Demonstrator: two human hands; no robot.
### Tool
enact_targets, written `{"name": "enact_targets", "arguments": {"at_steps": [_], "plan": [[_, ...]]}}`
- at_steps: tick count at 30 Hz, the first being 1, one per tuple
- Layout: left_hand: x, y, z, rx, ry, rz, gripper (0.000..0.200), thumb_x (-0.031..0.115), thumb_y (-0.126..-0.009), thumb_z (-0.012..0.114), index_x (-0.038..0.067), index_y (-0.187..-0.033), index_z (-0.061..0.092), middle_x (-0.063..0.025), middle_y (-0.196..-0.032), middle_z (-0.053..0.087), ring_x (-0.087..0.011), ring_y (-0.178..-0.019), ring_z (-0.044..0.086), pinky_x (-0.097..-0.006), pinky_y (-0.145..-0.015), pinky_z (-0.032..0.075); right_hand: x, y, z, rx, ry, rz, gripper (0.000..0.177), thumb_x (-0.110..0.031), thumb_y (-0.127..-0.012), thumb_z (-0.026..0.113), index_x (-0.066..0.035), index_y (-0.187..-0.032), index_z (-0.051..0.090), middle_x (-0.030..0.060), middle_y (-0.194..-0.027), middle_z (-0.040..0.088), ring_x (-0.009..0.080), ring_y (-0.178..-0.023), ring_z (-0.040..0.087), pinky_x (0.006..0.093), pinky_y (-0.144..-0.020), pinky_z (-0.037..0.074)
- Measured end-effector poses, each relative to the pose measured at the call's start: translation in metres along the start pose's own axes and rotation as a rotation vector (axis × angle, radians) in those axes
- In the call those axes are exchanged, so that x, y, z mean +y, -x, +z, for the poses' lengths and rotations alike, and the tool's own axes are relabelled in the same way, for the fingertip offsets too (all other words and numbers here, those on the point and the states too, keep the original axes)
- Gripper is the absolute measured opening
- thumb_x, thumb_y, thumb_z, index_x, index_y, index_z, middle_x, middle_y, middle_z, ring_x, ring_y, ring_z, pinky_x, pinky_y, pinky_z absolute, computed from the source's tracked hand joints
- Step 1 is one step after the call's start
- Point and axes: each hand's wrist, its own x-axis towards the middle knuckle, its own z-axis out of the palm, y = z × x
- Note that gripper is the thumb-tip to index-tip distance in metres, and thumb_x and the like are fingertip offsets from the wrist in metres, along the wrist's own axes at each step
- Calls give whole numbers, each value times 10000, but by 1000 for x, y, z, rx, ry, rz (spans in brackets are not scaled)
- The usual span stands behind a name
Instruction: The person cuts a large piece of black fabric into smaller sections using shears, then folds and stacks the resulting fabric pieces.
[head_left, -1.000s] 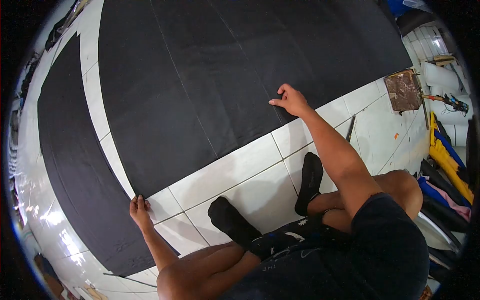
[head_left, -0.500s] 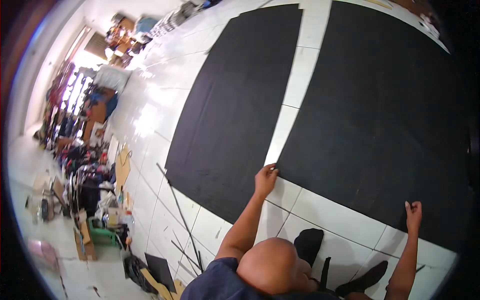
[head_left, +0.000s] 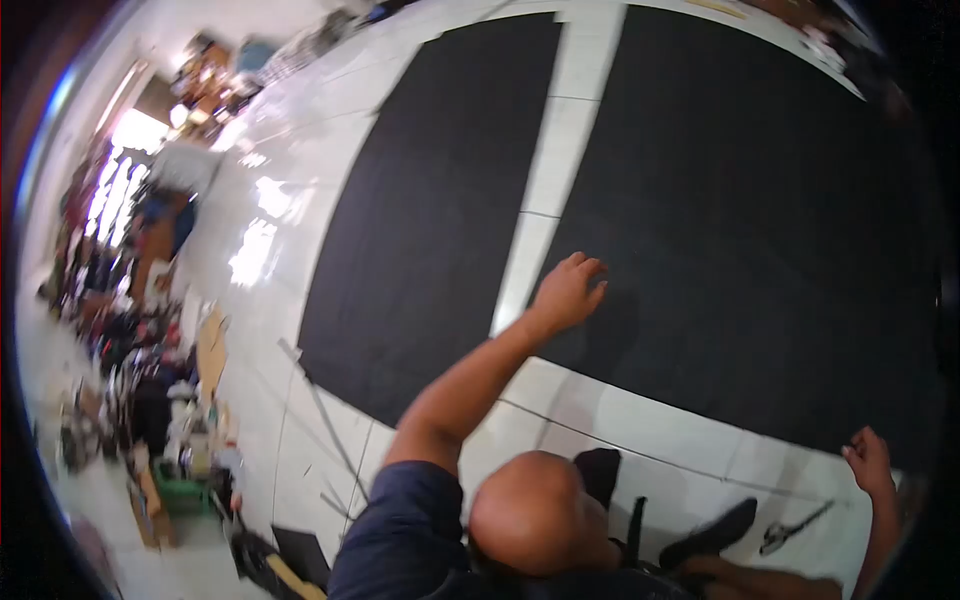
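Note:
Two large black fabric-like sheets lie flat on the floor, a narrower left sheet (head_left: 430, 220) and a wider right sheet (head_left: 720, 230). My left hand (head_left: 570, 292) hovers over the near left corner area of the right sheet, its fingers loosely bent and apart, holding nothing; a shadow falls beneath it. At the near right edge of that same sheet is my right hand (head_left: 868, 460), with fingers curled and thumb apart from them. No hold on the edge is visible there. A pair of scissors (head_left: 795, 527) rests on the tiles left of my right forearm.
White floor tiles (head_left: 540, 170) show between the sheets. A thin dark rod (head_left: 330, 420) lies by the left sheet's near corner. Clutter, a green stool (head_left: 182, 494) and a tan cardboard piece (head_left: 211, 350) are at left. A dark-socked foot (head_left: 712, 532) is near the scissors.
My left hand has left the right sheet's near left corner and moved up over its surface. My right hand has shifted right along the near edge. The scissors have come into view.

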Motion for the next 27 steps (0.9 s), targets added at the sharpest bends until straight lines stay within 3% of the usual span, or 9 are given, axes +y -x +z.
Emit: {"name": "enact_targets", "arguments": {"at_steps": [2,5,7,12,16,18,21,23,27], "plan": [[48,-29,-4,-311,-124,187,326,270,-909,644,83,-1176,663,-157,-1155,636,-358,-1101,612,-457,-932,511,15,45,19,142,3,-74,289,-121,-777,777,-17,-915,545,117,-726,581,265,-647,562,390,-620,470],[107,-63,12,-747,-375,417,385,326,-922,639,93,-1228,651,-158,-1235,641,-344,-1143,616,-461,-963,509,42,109,69,22,-140,268,357,-246,-827,776,-14,-1015,580,173,-799,658,296,-716,649,409,-643,512],[147,-83,24,-816,-477,451,386,327,-920,637,103,-1234,657,-155,-1256,640,-342,-1151,617,-457,-966,509,77,134,130,4,-227,326,362,-275,-843,753,-19,-1026,574,180,-811,660,302,-727,655,412,-652,516],[215,-76,96,-783,-449,156,378,318,-915,638,130,-1241,671,-150,-1232,653,-337,-1162,614,-466,-984,497,61,180,241,278,-391,643,376,-309,-860,729,-29,-1026,542,153,-824,636,254,-750,640,400,-677,509],[228,1,179,-646,-24,188,484,295,-882,694,119,-1324,603,-186,-1336,557,-364,-1299,494,-466,-1054,440,64,185,283,426,-534,729,402,-289,-828,767,-19,-993,517,82,-773,542,202,-667,541,389,-639,479],[243,31,207,-404,-59,343,583,305,-868,715,134,-1393,530,-207,-1414,471,-397,-1355,416,-495,-1108,377,67,181,290,493,-549,815,423,-280,-806,790,-12,-978,513,73,-770,529,191,-665,517,381,-635,472],[253,46,235,-424,-27,435,647,329,-855,731,151,-1427,487,-219,-1443,432,-407,-1385,373,-521,-1137,328,71,186,283,492,-849,955,445,-256,-766,825,-5,-971,520,60,-783,539,185,-697,523,370,-657,471],[258,48,248,-450,-63,447,596,332,-850,740,159,-1384,539,-213,-1441,434,-404,-1386,374,-522,-1132,332,52,191,260,410,-533,872,480,-230,-729,851,-6,-988,515,45,-798,536,168,-708,514,349,-668,475],[256,48,266,-430,-107,458,530,311,-801,765,191,-1294,612,-187,-1418,456,-399,-1374,384,-517,-1132,329,42,186,261,537,-672,997,566,-271,-658,911,9,-975,535,52,-812,571,197,-699,542,351,-683,501]]}}
